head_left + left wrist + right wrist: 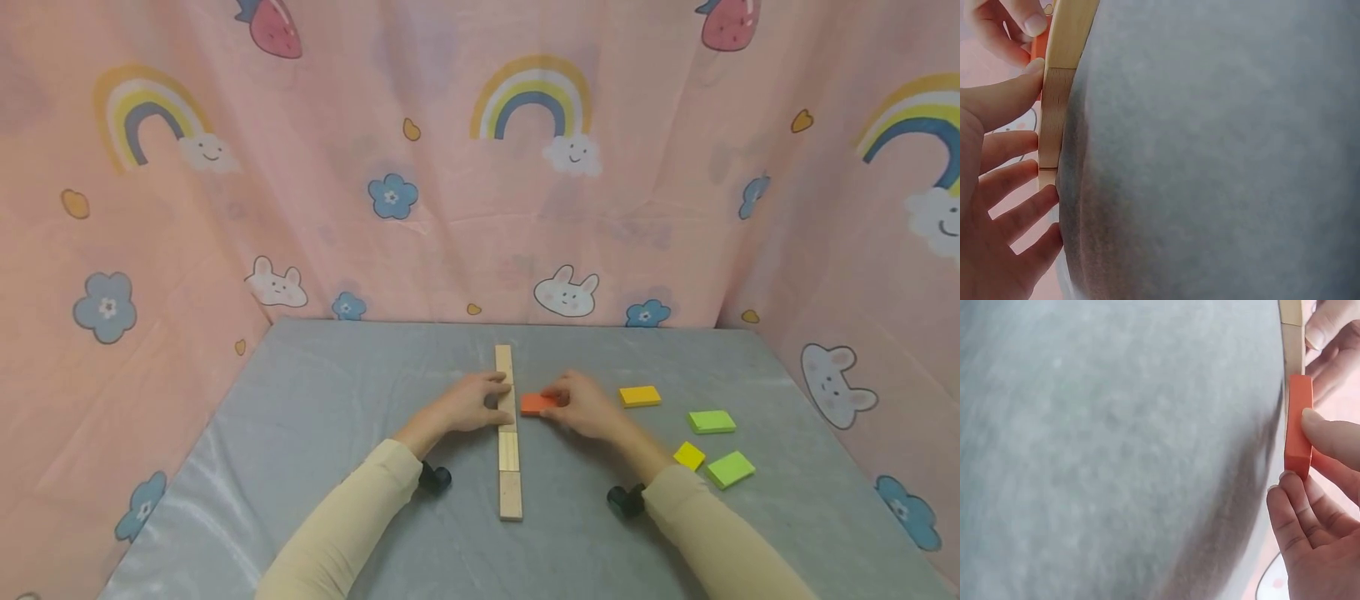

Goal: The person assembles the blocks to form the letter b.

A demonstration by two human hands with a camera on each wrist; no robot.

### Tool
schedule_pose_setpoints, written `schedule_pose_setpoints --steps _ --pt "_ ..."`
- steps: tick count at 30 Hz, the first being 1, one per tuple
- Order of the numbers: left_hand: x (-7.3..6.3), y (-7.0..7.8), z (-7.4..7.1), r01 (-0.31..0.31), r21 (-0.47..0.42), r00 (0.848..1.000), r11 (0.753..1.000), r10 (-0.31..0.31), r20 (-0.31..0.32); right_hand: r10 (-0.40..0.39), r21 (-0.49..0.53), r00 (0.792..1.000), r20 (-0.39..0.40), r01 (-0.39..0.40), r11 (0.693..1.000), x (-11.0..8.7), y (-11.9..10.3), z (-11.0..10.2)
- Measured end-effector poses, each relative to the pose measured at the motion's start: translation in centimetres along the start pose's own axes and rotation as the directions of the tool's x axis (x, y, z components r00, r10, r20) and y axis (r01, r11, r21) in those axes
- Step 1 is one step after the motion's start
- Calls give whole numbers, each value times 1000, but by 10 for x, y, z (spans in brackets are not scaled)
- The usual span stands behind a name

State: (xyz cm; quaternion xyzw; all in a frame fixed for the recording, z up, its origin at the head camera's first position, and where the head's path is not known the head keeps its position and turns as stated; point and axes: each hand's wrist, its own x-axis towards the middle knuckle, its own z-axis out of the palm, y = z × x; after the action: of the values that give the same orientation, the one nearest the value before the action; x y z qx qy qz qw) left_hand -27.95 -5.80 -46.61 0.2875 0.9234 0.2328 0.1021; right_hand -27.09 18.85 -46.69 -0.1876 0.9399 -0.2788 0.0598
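A straight row of plain wooden blocks (510,496), laid end to end, runs away from the person on the grey cloth. My left hand (472,402) rests at its left side; in the left wrist view the thumb and spread, fairly straight fingertips touch a wooden block (1057,119). To the right of the row, my right hand (588,406) pinches an orange block (534,404) between thumb and fingers. The orange block lies crosswise to the row, its left end a small gap from it in the head view. In the right wrist view the orange block (1299,425) shows its long side.
Right of the right hand lie a yellow-orange block (640,397), a green block (712,422), another green block (730,469) and a yellow block (689,456) partly behind the sleeve. The grey-covered table (337,358) is enclosed by a pink patterned curtain (450,250).
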Motion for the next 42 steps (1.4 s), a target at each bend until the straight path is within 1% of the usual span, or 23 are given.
schedule_pose_setpoints --steps 7,14,19,23,26,32,35,39,42 --pt "1 0 1 15 -4 1000 1000 -15 5 -31 -5 999 24 31 999 4 -2 4" --pt "2 -1 0 11 -19 1000 1000 -11 -2 -8 -20 1000 28 9 1000 6 -6 4" --pt "2 -1 1 14 -23 1000 1000 -14 -7 -19 -29 999 42 20 999 4 -7 0" --pt "2 -1 2 6 -23 1000 1000 -6 0 3 -29 999 47 -2 1000 -4 -8 -6" --pt "2 -2 3 9 -25 1000 1000 -9 2 1 -32 999 51 0 1000 -10 -10 -14" --pt "2 -2 4 12 -48 1000 999 -12 2 -53 -50 998 37 55 997 -28 -11 -27" --pt "2 -2 4 8 -55 1000 998 -8 2 -54 -65 998 46 56 996 -38 -11 -34" --pt "1 -2 3 6 -57 1000 998 -6 -1 -76 -70 995 56 80 994 -52 -11 -42" --pt "1 0 2 4 -52 1000 999 -4 0 -117 -77 992 53 120 990 -62 -8 -49"
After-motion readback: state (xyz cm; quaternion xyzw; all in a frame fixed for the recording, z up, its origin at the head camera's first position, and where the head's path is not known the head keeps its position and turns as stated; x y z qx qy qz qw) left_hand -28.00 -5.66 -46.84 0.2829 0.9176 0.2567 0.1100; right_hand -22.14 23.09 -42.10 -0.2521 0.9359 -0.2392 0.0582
